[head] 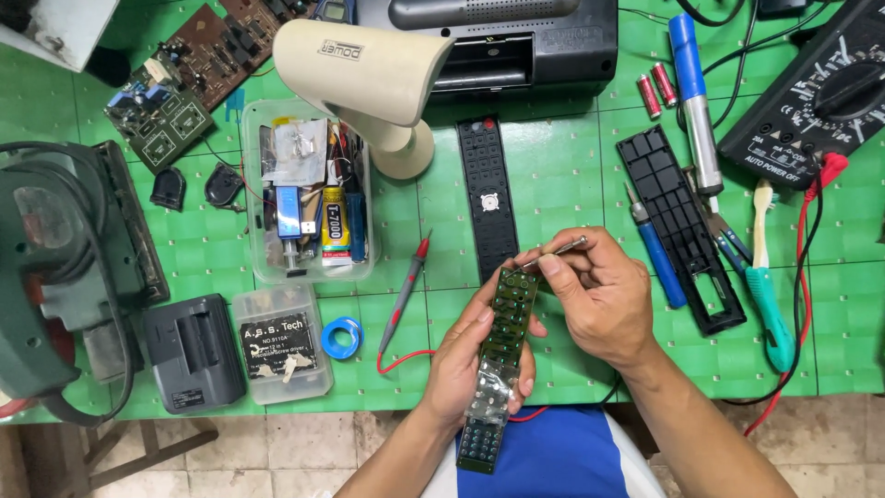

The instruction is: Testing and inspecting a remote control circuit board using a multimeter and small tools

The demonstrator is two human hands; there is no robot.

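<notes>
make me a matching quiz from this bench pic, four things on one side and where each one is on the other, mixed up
Things
1. green circuit board
2. roll of blue tape
3. two red batteries
4. thin metal tool

Places
A. on the mat beside the small clear box
B. pinched in the right hand
C. held in the left hand
D. far side of the mat, by the blue-handled soldering iron

Pairs: 1-C, 2-A, 3-D, 4-B

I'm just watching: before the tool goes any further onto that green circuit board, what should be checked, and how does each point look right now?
1. Left hand grips the long green circuit board: ok.
2. Right hand pinches the thin metal tool: ok.
3. Tool tip at the board's top end: ok; actual contact cannot tell.
4. Board's lower end hangs past the green mat, unsupported: not ok.
5. Red probe lead lies near the left hand: cannot tell if it snags.
</notes>
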